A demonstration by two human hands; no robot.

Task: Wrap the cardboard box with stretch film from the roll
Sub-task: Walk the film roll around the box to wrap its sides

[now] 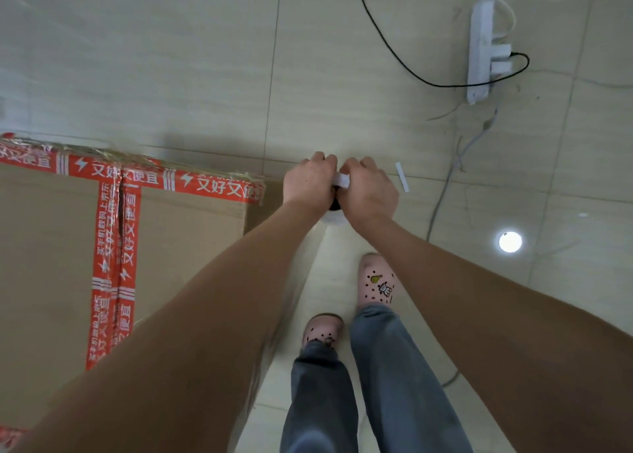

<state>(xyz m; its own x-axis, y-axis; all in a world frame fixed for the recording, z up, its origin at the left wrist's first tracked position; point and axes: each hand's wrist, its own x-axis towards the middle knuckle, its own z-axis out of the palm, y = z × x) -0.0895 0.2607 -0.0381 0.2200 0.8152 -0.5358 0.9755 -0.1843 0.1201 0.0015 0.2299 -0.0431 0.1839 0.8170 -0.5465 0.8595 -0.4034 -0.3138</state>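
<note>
A large cardboard box (pixel 58 247) sealed with red printed tape fills the left side, standing on the floor. Clear film glints along its far top edge. Just past the box's right corner, my left hand (pixel 310 178) and my right hand (pixel 371 192) are side by side, both curled round the stretch film roll (pixel 335 216). The roll is upright and mostly hidden under the hands; only its white rim and dark core hole show. A faint sheet of clear film (pixel 301 281) runs from the roll back along the box's right side.
A white power strip (pixel 479 41) with plugs and a black cable (pixel 387 41) lies on the tiled floor at the upper right. A grey cable (pixel 442 192) trails down right of my hands. A small white strip (pixel 402 177) lies nearby. My feet in pink clogs (pixel 376 281) stand beside the box.
</note>
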